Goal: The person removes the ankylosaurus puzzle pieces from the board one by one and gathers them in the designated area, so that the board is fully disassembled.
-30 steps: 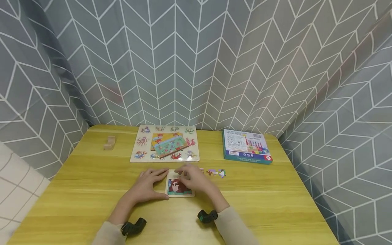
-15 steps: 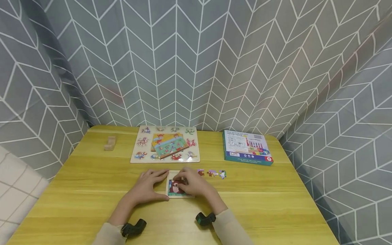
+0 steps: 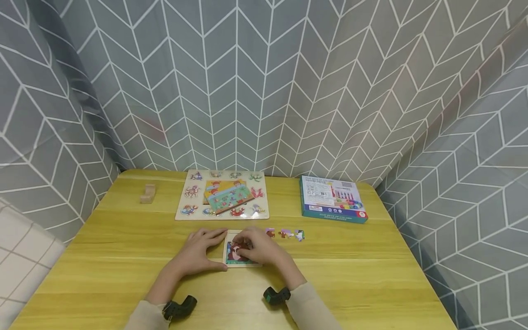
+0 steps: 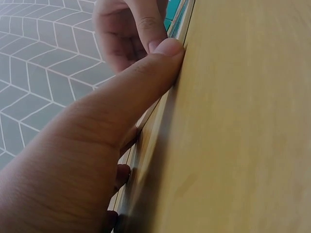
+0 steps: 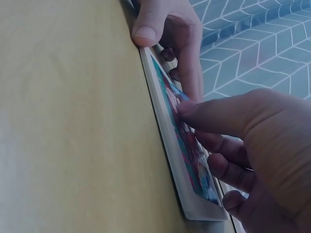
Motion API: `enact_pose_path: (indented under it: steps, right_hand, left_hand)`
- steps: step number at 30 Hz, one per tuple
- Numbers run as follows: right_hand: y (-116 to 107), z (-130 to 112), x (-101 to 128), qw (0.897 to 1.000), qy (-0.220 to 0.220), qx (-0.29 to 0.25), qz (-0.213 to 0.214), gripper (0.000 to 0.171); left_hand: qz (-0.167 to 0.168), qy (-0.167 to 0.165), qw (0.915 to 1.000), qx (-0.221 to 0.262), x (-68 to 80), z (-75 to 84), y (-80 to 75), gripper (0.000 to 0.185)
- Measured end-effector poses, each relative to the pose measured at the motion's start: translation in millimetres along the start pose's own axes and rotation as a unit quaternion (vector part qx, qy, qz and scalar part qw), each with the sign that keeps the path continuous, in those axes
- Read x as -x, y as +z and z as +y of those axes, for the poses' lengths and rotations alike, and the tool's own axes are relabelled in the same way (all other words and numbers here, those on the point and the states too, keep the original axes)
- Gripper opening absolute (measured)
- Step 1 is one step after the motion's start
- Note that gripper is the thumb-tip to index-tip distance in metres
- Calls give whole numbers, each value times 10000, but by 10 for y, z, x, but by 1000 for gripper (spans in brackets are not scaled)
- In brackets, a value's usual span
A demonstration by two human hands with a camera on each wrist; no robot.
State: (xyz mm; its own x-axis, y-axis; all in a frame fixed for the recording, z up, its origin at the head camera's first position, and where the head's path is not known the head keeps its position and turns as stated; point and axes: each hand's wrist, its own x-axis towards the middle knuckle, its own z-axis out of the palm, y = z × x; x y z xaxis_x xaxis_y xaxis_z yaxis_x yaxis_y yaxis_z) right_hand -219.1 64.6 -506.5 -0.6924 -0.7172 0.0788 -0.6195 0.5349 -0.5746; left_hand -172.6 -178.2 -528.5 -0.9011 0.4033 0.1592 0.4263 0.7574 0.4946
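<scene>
A small wooden puzzle tray (image 3: 231,262) with a brown-and-teal picture lies on the yellow table (image 3: 350,275) in front of me. My left hand (image 3: 200,250) holds its left side, thumb (image 4: 146,82) against the near edge and fingers at the far corner. My right hand (image 3: 257,247) lies over the picture, its index fingertip (image 5: 183,107) pressing on the puzzle surface (image 5: 192,155); the other fingers curl beneath. Any piece under that fingertip is hidden. Three loose puzzle pieces (image 3: 284,233) sit just right of the tray.
Farther back are a large animal peg-puzzle board (image 3: 185,201) with smaller puzzles stacked on it, a blue-edged box (image 3: 332,198) at the right and a small wooden block (image 3: 147,193) at the left. Patterned grey curtains surround the table.
My right hand has slid left and closer over the tray, covering more of the picture. The left hand has stayed on the tray's left side.
</scene>
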Motion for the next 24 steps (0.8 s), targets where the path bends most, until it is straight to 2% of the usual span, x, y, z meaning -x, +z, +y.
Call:
enact_pose_path:
  steps: [16,24]
  right_hand:
    - [21,-35,1,9998,30,180,-21,23]
    - [-66,-67,43,9998,158,-104,79,25]
  left_hand:
    - [3,-12,10000,1,-6,-24,31,103]
    - [-17,-37,10000,43,-1,-3,2,103]
